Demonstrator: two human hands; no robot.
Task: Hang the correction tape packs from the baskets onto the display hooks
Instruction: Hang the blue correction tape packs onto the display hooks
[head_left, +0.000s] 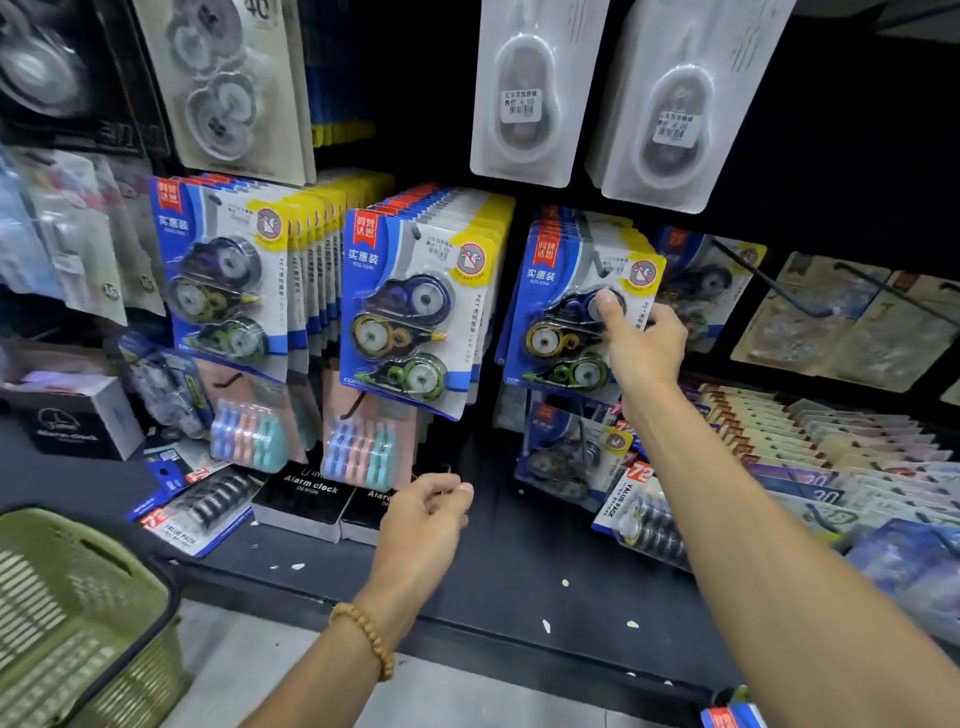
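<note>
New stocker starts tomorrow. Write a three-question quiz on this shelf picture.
1. True or false: the right hand touches the front blue-carded correction tape pack on the rightmost full hook.
2. How many tape dispensers does that pack show? A two, B three, C four.
3. Fill in: the left hand, with the beaded bracelet, holds ____.

Key: 1 true; 2 B; 3 nothing.

I see a dark shelf (498, 566) running below both sets of fingers, dotted with small pale scraps. Just left of my left fingers (457, 488), two black alarm clock boxes (306, 501) lie on it, with a value pack (197, 512) further left. Below my right fingers (605, 301), another value pack (649, 519) lies beside rows of flat packets (831, 441).
</note>
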